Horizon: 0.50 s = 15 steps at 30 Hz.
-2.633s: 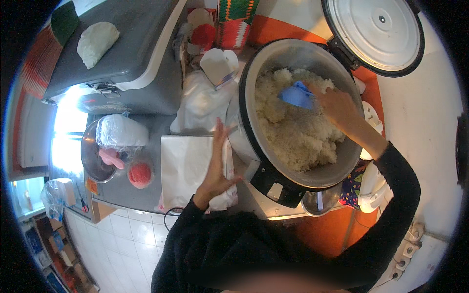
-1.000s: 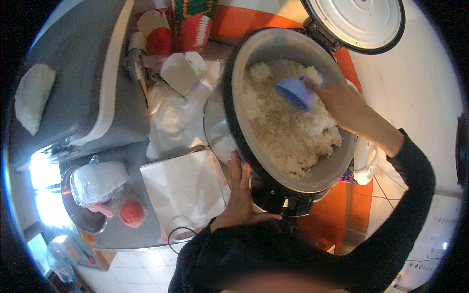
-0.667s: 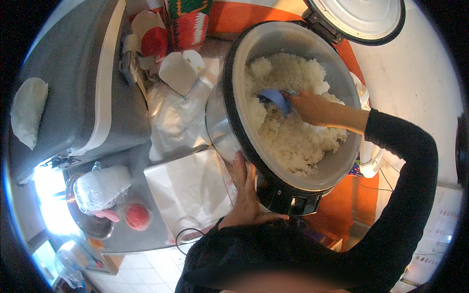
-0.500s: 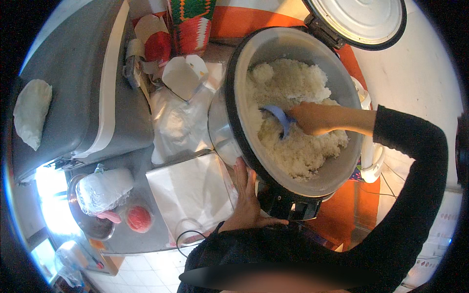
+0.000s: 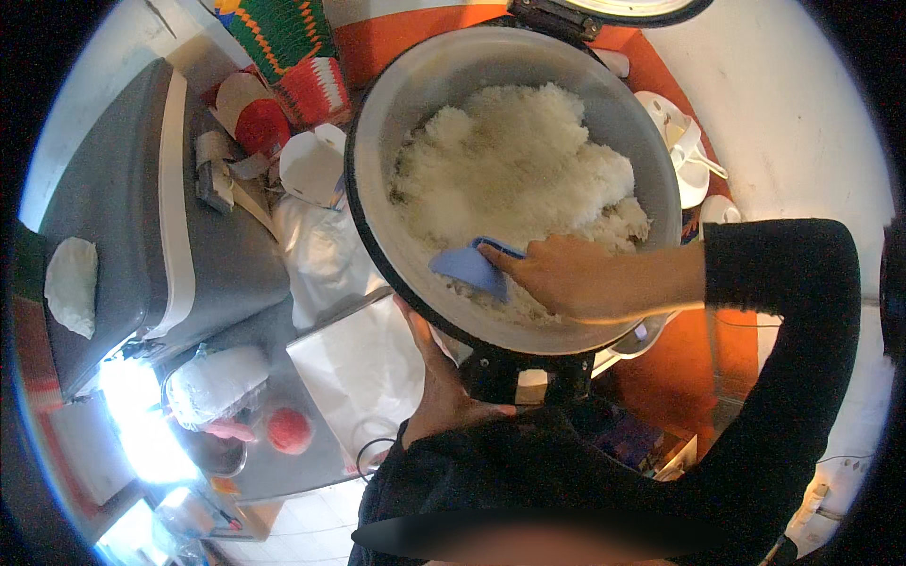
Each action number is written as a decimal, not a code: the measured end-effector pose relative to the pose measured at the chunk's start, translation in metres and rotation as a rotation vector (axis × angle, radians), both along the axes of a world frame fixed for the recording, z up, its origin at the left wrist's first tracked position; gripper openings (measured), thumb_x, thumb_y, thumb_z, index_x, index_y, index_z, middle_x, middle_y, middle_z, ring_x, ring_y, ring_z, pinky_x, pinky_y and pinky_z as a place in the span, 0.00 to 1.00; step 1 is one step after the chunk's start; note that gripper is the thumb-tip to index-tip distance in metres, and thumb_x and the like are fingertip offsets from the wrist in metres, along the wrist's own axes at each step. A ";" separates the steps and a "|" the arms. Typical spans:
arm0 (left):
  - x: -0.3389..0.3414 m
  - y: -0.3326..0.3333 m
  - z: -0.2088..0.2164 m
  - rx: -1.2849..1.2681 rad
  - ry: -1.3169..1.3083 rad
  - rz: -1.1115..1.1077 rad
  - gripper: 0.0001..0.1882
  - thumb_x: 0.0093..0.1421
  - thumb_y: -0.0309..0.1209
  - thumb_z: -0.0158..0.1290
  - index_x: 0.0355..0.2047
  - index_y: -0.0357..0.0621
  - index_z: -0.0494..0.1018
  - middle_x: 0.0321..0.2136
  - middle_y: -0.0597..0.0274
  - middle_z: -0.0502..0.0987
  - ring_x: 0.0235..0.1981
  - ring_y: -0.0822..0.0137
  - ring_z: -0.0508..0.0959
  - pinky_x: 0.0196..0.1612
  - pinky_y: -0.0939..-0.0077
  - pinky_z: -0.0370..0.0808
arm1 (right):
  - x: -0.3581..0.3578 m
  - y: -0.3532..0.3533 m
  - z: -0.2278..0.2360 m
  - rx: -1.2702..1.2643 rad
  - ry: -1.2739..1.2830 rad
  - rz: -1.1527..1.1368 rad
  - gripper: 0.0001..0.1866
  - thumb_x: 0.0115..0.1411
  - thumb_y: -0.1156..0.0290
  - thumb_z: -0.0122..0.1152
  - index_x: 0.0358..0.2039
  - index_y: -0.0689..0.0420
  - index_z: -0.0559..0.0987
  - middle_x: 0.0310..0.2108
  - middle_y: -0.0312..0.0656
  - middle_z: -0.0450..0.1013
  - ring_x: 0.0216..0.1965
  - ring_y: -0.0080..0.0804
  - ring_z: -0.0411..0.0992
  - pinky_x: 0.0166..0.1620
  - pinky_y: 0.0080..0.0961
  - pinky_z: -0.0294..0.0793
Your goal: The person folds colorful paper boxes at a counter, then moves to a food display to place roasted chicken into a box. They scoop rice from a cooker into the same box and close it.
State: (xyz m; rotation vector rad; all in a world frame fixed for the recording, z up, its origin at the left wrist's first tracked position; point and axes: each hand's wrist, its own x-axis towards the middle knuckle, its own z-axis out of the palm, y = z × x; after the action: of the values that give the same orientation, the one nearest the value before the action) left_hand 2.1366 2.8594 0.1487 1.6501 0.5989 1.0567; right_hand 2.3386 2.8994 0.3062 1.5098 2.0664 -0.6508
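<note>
A large rice cooker (image 5: 656, 156) stands open in front of me, with a mound of cooked white rice (image 5: 514, 165) in its silver pot. My right hand (image 5: 566, 278) grips a blue plastic rice scoop (image 5: 472, 272) inside the pot. The scoop's blade is low against the near-left part of the pot, in the thin rice beside the main mound. Against the cooker's near-left outer side rests my left hand (image 5: 439, 377), fingers stretched along it and thumb apart. Its fingertips are partly hidden by the rim.
The cooker's raised lid (image 5: 642, 8) is at the back. A stack of white paper sheets (image 5: 363, 358), clear plastic bags (image 5: 326, 250) and an open white carton (image 5: 311, 165) lie on the left. Farther left are a grey cooler box (image 5: 226, 274) and a red ball-shaped bundle (image 5: 289, 430).
My right hand has brought the scoop from the middle of the rice down toward the pot's near-left side. The view has shifted, and my left hand still rests on the cooker.
</note>
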 end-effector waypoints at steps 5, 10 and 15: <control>-0.005 -0.003 0.001 -0.004 0.004 -0.003 0.79 0.33 0.62 0.69 0.70 0.42 0.26 0.68 0.31 0.23 0.69 0.36 0.25 0.68 0.43 0.32 | 0.003 -0.011 0.009 -0.009 0.051 -0.045 0.41 0.53 0.74 0.59 0.68 0.56 0.57 0.24 0.57 0.74 0.29 0.54 0.77 0.33 0.45 0.77; -0.012 -0.012 0.011 0.007 0.017 -0.013 0.77 0.36 0.62 0.68 0.69 0.40 0.26 0.68 0.32 0.23 0.70 0.38 0.25 0.69 0.45 0.31 | -0.014 -0.017 0.023 -0.021 0.297 -0.253 0.42 0.52 0.74 0.60 0.67 0.61 0.56 0.24 0.56 0.73 0.27 0.54 0.74 0.34 0.45 0.74; -0.006 -0.008 0.012 0.024 -0.036 0.029 0.76 0.39 0.61 0.67 0.69 0.38 0.26 0.68 0.33 0.23 0.70 0.40 0.25 0.69 0.47 0.31 | -0.009 -0.043 0.042 0.225 0.058 -0.020 0.42 0.54 0.73 0.59 0.67 0.64 0.54 0.25 0.57 0.73 0.29 0.53 0.75 0.36 0.45 0.72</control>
State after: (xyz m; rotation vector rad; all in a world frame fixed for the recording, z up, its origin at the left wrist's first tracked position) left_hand 2.1309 2.8511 0.1606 1.6441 0.5909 1.1161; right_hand 2.3291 2.8569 0.3480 1.6535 2.2334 -0.4876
